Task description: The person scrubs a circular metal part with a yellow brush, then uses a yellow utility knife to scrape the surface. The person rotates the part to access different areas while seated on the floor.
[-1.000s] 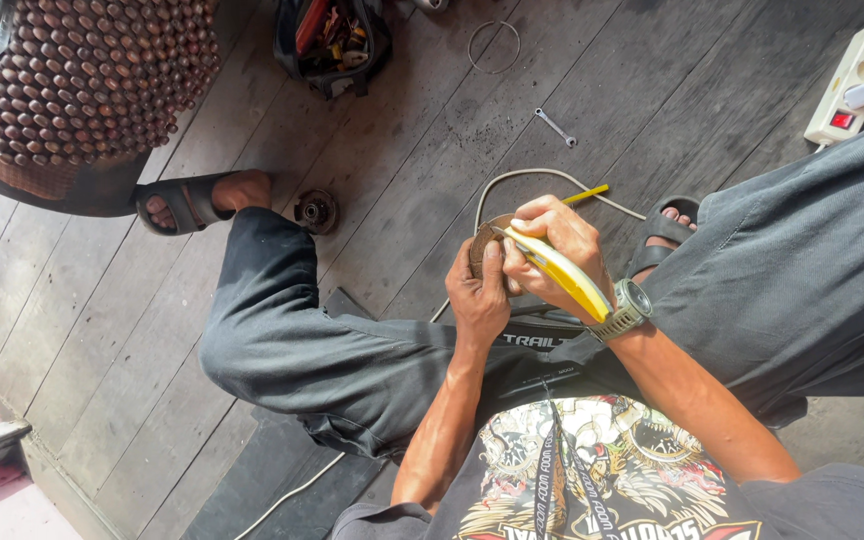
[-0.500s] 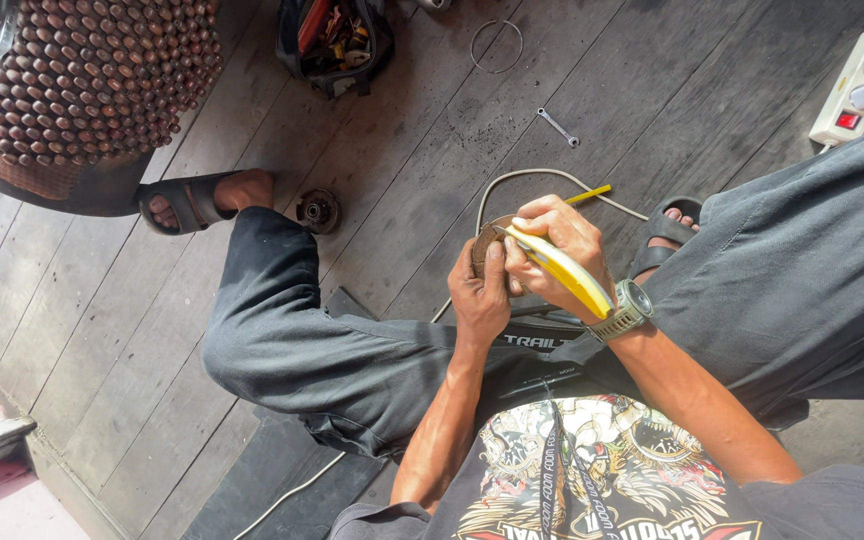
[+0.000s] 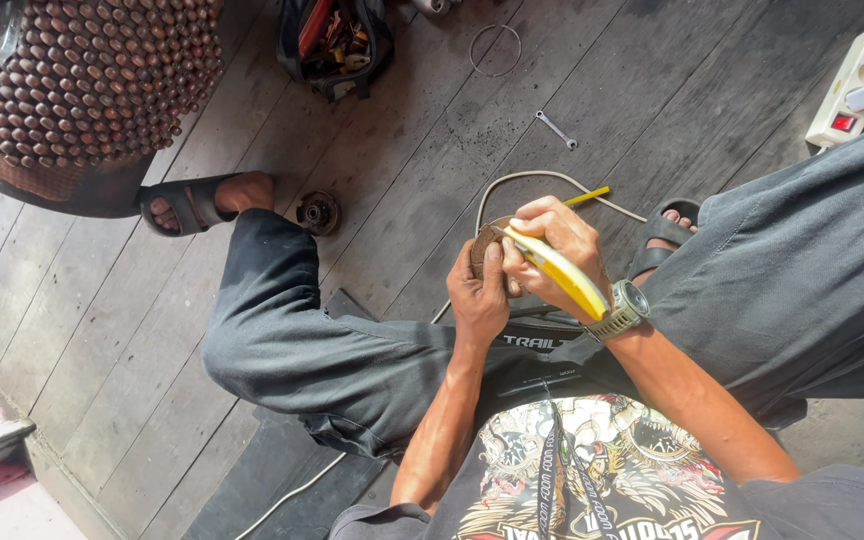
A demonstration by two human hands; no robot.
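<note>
Brown and round, a small disc (image 3: 484, 243) sits clamped in the left hand (image 3: 479, 295), thumb pressed up along its near side and fingers wrapped behind, so only its upper left rim shows above the knuckles. Just beside it, touching, the right hand (image 3: 557, 250) is closed around a yellow-handled tool (image 3: 557, 273), whose handle runs down across the palm toward a watch (image 3: 623, 311) on the wrist; the tool's tip meets the disc, hidden by the fingers. Both hands hover over the person's lap, above dark trousers (image 3: 352, 350). Behind the hands, a grey cable (image 3: 527, 178) loops on the wooden floor (image 3: 402, 130). Farther off lie 1 spanner (image 3: 557, 129), a wire ring (image 3: 495, 49), a tool bag (image 3: 335, 40) and a power strip (image 3: 857, 72). A beaded cover (image 3: 92, 75) fills the upper left corner.
</note>
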